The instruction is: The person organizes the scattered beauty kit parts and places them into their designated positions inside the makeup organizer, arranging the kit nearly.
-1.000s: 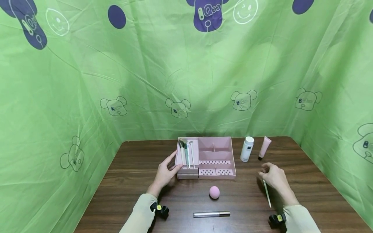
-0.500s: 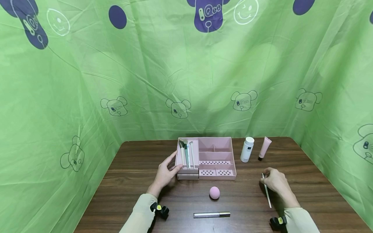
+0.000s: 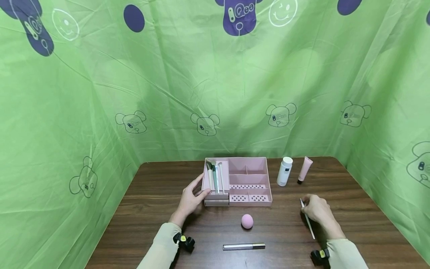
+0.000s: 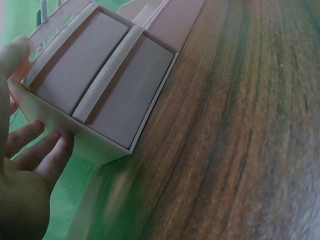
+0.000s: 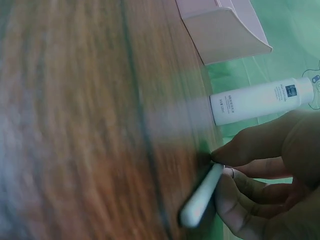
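Observation:
A pink makeup organizer [image 3: 250, 171] stands at the back of the table. My left hand [image 3: 189, 201] holds its front left corner, thumb at the top front edge and fingers against the side wall, as the left wrist view shows. Several makeup brushes [image 3: 215, 178] lie in its left tray. On the right, my right hand [image 3: 317, 207] pinches a slim white makeup brush [image 3: 309, 225] between thumb and fingers. Its pale handle [image 5: 202, 197] points toward the front of the table; no bristles can be made out. The fingers cover part of it.
Behind the right hand stand a white bottle [image 3: 284, 172] and a pink tube [image 3: 305, 170]. A pink makeup sponge [image 3: 247, 221] and a silver tube [image 3: 243, 246] lie in front of the organizer. Green curtains [image 3: 215, 74] enclose the wooden table [image 3: 161, 179].
My right hand has dropped slightly toward the front. The brush's upper end now shows left of the fingers, and the brush has shifted a little. My left hand stays on the organizer.

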A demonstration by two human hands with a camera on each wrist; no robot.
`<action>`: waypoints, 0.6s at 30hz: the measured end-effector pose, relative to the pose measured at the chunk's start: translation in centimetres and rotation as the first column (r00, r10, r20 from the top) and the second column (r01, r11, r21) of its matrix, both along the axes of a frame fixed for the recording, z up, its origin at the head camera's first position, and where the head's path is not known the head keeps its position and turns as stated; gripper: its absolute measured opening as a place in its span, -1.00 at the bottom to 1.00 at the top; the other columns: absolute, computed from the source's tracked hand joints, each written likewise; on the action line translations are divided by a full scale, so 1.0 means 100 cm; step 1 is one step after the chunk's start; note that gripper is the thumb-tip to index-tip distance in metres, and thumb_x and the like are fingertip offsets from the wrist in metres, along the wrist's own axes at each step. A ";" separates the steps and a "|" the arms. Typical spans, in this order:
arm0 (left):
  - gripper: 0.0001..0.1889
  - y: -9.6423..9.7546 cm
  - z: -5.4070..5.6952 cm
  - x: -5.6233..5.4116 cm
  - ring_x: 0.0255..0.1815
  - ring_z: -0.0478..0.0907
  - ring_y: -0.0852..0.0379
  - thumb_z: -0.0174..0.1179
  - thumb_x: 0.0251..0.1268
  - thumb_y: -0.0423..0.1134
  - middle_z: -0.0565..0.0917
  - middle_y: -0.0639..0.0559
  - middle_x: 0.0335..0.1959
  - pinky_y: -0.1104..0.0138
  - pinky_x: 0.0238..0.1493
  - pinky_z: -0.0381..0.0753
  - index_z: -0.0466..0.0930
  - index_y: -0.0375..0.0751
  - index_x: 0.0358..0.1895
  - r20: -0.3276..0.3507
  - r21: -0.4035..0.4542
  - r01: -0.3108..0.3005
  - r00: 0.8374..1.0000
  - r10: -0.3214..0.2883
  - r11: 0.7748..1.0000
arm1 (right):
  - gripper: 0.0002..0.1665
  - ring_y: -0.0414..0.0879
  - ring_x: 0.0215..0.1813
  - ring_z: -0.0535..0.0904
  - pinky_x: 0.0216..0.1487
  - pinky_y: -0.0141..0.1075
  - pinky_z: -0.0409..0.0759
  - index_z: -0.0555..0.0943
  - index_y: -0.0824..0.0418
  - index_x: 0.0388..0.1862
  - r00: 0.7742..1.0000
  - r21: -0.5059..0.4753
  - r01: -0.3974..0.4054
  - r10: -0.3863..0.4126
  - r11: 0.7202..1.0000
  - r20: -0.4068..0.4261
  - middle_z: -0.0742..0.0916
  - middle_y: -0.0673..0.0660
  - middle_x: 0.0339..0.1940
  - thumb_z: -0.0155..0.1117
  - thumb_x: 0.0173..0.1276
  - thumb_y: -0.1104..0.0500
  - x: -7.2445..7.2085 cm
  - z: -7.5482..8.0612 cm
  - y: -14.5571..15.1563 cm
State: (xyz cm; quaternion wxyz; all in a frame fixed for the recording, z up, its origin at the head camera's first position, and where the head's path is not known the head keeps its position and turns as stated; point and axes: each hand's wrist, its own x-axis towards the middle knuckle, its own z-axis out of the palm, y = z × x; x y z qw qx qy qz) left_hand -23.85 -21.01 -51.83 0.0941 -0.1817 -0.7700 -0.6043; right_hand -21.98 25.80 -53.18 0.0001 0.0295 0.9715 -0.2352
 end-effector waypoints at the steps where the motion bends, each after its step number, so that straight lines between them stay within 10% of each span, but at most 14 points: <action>1: -0.30 0.000 0.003 0.002 0.24 0.43 -0.40 0.32 0.25 -0.32 0.39 -0.41 0.34 -0.12 0.21 0.52 0.25 -0.34 0.44 0.002 -0.006 0.004 1.000 -0.004 1.000 | -0.66 0.19 -0.27 0.62 -0.34 0.05 0.47 0.66 0.26 -0.19 1.000 0.004 -0.001 0.001 1.000 0.000 0.69 0.05 -0.48 0.35 -0.02 0.23 0.000 0.000 -0.001; 18: -0.30 -0.003 -0.016 -0.008 0.24 0.48 -0.24 0.38 0.20 -0.18 0.43 -0.17 0.37 0.21 0.17 0.61 0.35 -0.04 0.43 -0.002 -0.011 -0.051 0.999 0.051 0.999 | -0.66 -0.04 -0.37 0.57 -0.47 -0.16 0.45 0.67 0.22 -0.13 1.000 -0.079 0.009 -0.011 0.997 -0.026 0.70 0.00 -0.44 0.40 0.06 0.18 -0.002 0.008 -0.012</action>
